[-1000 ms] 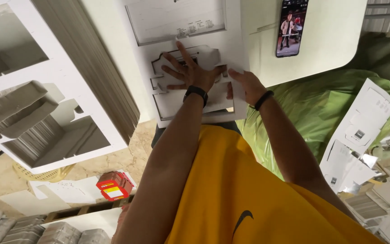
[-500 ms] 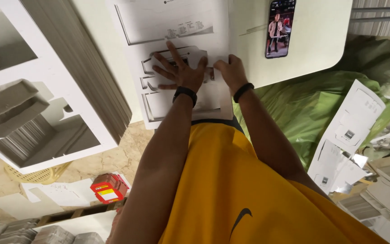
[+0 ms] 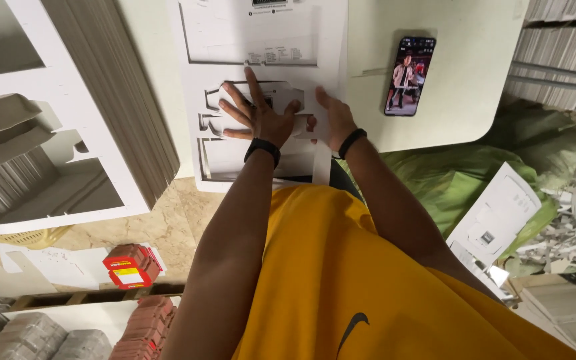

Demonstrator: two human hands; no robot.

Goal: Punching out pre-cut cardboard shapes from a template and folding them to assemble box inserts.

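A white die-cut cardboard sheet (image 3: pixel 261 40) with punched box outlines lies on a white table (image 3: pixel 475 73). My left hand (image 3: pixel 256 112) is spread flat on a cut-out box piece (image 3: pixel 278 93) in the middle of the sheet. My right hand (image 3: pixel 331 120) presses on the sheet's right edge, fingers curled against the same piece. Both wrists wear black bands. Neither hand has lifted anything.
A phone (image 3: pixel 410 75) with a lit screen lies on the table to the right. A tall stack of punched white sheets (image 3: pixel 55 113) stands at the left. Red small boxes (image 3: pixel 131 265) sit below. Green sacking (image 3: pixel 461 173) and paper scraps (image 3: pixel 561 227) lie at the right.
The view has shifted so the sheet and hands sit lower and more central. Both hands stay pressed on the cut-out piece, the right hand slid slightly toward the left one.
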